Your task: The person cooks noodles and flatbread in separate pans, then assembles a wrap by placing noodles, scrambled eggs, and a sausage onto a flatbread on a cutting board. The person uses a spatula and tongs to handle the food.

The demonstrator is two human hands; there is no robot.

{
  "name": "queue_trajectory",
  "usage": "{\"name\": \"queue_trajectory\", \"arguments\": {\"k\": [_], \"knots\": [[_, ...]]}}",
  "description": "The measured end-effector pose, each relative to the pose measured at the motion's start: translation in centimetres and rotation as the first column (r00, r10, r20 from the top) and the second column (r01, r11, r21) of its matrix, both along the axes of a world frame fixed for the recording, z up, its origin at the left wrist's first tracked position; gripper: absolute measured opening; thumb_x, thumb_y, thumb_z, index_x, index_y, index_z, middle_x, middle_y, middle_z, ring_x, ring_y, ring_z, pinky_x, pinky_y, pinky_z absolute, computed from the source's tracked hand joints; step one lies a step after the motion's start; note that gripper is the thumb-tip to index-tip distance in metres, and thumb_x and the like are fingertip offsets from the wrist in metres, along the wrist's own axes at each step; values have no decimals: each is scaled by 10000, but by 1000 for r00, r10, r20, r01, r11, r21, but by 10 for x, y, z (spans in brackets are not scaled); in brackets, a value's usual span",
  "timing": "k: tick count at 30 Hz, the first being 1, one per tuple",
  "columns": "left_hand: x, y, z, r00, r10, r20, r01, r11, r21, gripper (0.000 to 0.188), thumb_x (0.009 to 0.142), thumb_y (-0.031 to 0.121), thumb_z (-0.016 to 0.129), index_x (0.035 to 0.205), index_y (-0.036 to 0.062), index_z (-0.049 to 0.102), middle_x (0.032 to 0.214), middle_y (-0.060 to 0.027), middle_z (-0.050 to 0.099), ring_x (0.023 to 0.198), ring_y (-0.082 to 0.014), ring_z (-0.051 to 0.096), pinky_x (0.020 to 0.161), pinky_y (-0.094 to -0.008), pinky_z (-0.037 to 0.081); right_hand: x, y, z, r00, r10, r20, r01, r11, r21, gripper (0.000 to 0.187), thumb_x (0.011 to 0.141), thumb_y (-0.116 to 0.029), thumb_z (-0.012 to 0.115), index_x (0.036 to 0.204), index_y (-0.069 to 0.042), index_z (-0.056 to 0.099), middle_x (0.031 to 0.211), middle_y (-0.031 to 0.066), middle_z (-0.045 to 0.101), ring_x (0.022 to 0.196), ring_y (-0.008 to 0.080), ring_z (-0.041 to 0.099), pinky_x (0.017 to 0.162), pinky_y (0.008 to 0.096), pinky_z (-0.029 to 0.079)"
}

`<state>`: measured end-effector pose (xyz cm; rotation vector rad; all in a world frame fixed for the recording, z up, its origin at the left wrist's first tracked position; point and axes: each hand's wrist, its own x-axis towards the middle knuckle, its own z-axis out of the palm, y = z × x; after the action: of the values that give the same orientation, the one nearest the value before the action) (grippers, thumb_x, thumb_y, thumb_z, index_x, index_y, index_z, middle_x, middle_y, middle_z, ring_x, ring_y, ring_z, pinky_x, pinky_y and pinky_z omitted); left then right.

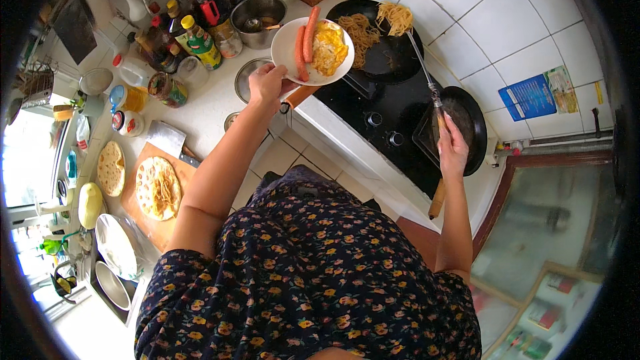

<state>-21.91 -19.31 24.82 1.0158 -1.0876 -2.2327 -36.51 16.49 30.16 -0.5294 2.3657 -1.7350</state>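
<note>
My left hand (269, 85) grips the near left rim of a white plate (283, 45), fingers closed. On this plate two sausages (311, 35) lie beside a fried egg (330, 49). It is held up beside a black frying pan (400, 57), which has brown, noodle-like strands (359, 35) along its left side. My right hand (453, 147) is closed round the handle of a long metal spatula (420, 57). A clump of paler strands (395, 19) sits on the spatula's far end, over the pan's upper right rim.
A second dark pan (472, 117) sits on the black hob (373, 140). At left, a board (152, 153) carries a topped flatbread (158, 183) and a cleaver (167, 139); another flatbread (111, 168) lies beside it. Several bottles (200, 41) and a metal pot (260, 13) stand behind.
</note>
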Motion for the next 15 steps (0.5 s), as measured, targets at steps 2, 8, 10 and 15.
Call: {"name": "queue_trajectory", "arguments": {"k": [2, 8, 10, 15], "knots": [[2, 2, 2, 999, 25, 30, -25, 1000, -7, 244, 803, 50, 509, 1007, -82, 487, 921, -159, 579, 763, -250, 634, 717, -312, 552, 8, 3, 17, 997, 28, -70, -22, 996, 84, 338, 871, -84, 522, 1208, -57, 517, 733, -69, 479, 541, 12, 345, 464, 158, 284], [41, 3, -13, 992, 127, -16, -126, 992, 26, 218, 808, 28, 481, 992, -90, 486, 929, -183, 576, 794, -271, 628, 694, -341, 559, 35, 11, 44, 954, 261, -146, -241, 960, 142, 347, 879, -64, 471, 1225, -45, 496, 948, -25, 562, 575, 10, 356, 482, 147, 297], [64, 4, -22, 970, 241, -30, -240, 970, 27, 152, 787, 21, 521, 899, -79, 537, 812, -157, 602, 672, -244, 640, 581, -307, 565, 45, 12, 40, 952, 301, -48, -292, 947, 134, 377, 883, -60, 451, 1258, -21, 445, 975, -14, 556, 562, 7, 329, 469, 150, 278], [162, 5, -34, 918, 395, 30, -395, 918, 13, 157, 749, 24, 527, 889, -41, 555, 754, -108, 578, 576, -191, 595, 524, -269, 531, 80, -24, 28, 787, 609, -95, -582, 786, 209, 376, 883, -52, 430, 1255, 6, 434, 1094, 64, 564, 529, 24, 341, 434, 175, 293]]}}
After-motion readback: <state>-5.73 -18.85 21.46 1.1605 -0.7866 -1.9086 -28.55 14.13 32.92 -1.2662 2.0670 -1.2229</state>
